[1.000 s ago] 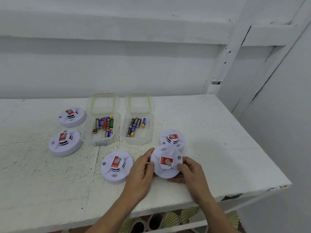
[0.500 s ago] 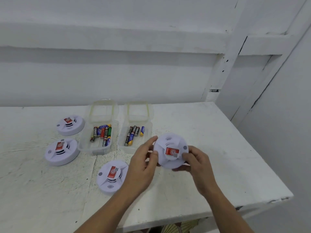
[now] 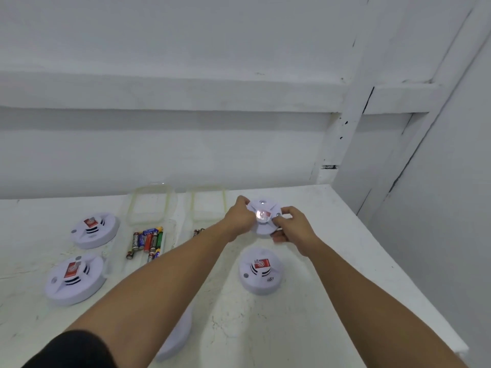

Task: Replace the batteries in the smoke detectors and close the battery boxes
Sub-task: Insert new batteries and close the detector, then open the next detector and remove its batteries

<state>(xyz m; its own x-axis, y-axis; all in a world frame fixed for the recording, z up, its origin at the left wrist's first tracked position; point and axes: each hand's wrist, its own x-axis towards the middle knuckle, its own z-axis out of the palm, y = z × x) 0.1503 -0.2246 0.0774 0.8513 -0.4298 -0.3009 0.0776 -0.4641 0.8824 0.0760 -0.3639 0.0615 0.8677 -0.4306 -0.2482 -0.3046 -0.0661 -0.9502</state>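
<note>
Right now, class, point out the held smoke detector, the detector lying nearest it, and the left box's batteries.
Held smoke detector (image 3: 263,229), head view: its white lower face.
Nearest lying detector (image 3: 261,263), head view: its red label.
Left box's batteries (image 3: 148,241), head view: middle of the pile.

Sleeve: black, on the left upper arm, ending above the elbow.
Forearms: both bare.
Hands: left hand, right hand, bare.
</note>
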